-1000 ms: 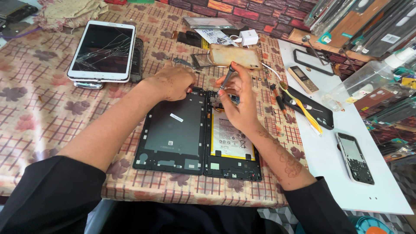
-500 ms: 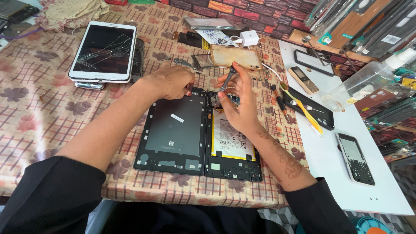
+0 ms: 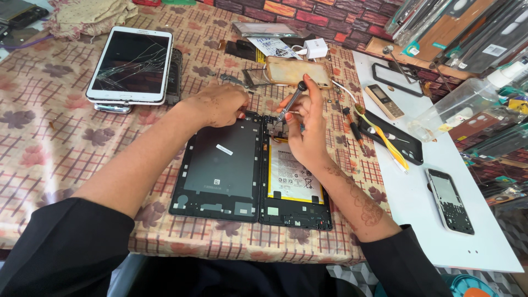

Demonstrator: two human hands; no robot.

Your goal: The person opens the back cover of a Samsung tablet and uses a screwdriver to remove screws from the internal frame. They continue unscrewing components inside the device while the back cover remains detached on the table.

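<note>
Nearest me, at the front edge of the table (image 3: pixel 66 159), lies the opened tablet (image 3: pixel 250 173): its dark back cover (image 3: pixel 223 168) folded out to the left, the body with the white and yellow battery (image 3: pixel 289 173) to the right. My left hand (image 3: pixel 217 104) rests curled at the top of the back cover, fingers pressed together on its upper edge. My right hand (image 3: pixel 308 129) sits over the top of the battery half, pinching a thin screwdriver (image 3: pixel 290 102) between thumb and fingertips; the tool leans, tip down at the board near the tablet's top edge, its round cap up by my forefinger.

Just right of that hand, on the white mat (image 3: pixel 440 220), lie a yellow tool (image 3: pixel 382 137) across a black phone case (image 3: pixel 393 140), and a phone (image 3: pixel 450 201) face up nearer the front. Farther back stand a small keypad phone (image 3: pixel 385 102) and a clear bottle (image 3: pixel 456 107) on its side. Beyond my fingers lies a tan phone case (image 3: pixel 297 71) with a white charger (image 3: pixel 314 49) behind it. Toward the far left corner sits a white tablet with a cracked screen (image 3: pixel 132 63).
</note>
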